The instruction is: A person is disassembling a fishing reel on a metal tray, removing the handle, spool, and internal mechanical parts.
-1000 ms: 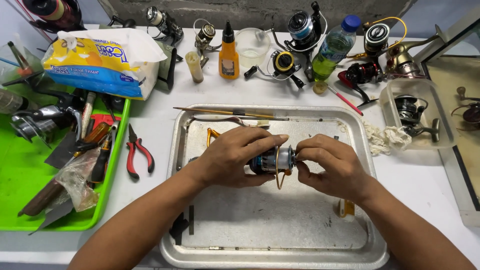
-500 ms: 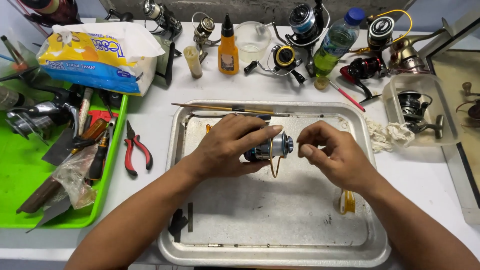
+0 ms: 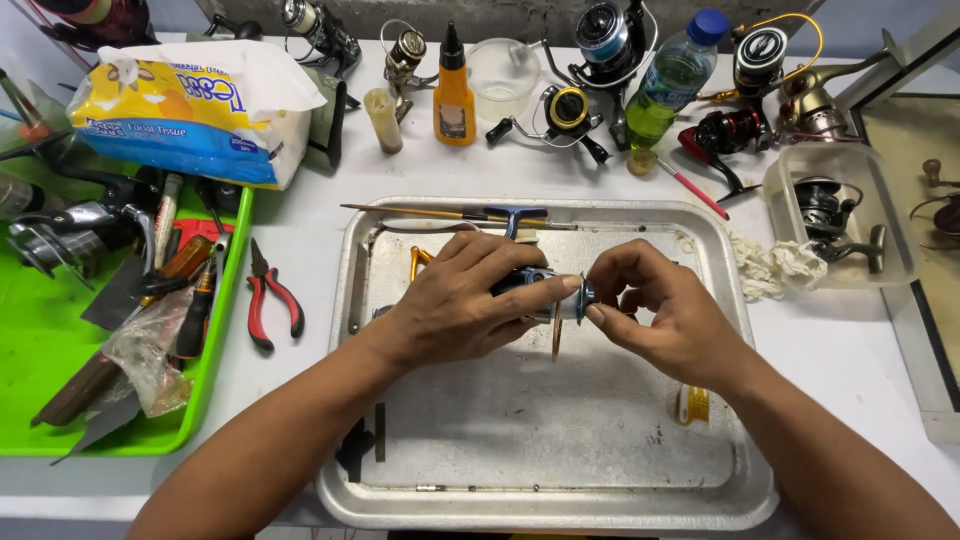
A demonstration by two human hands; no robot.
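Here both hands, left hand (image 3: 465, 305) and right hand (image 3: 660, 315), grip the reel part (image 3: 548, 290) between them.

A dull silver metal tray (image 3: 720, 300) is seen beside a bright green plastic tray (image 3: 40, 330); red-handled pliers (image 3: 272, 296), an orange oil bottle (image 3: 453, 95) (black-capped) and a yellow-and-blue tissue pack (image 3: 190, 110) are shown.

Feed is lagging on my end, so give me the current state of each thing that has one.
left hand: wrapped around the reel part.
right hand: fingertips pinching the part's end.
reel part: held above the metal tray.
green bottle: upright, capped.
orange bottle: upright, capped.
red pliers: lying flat, handles spread.
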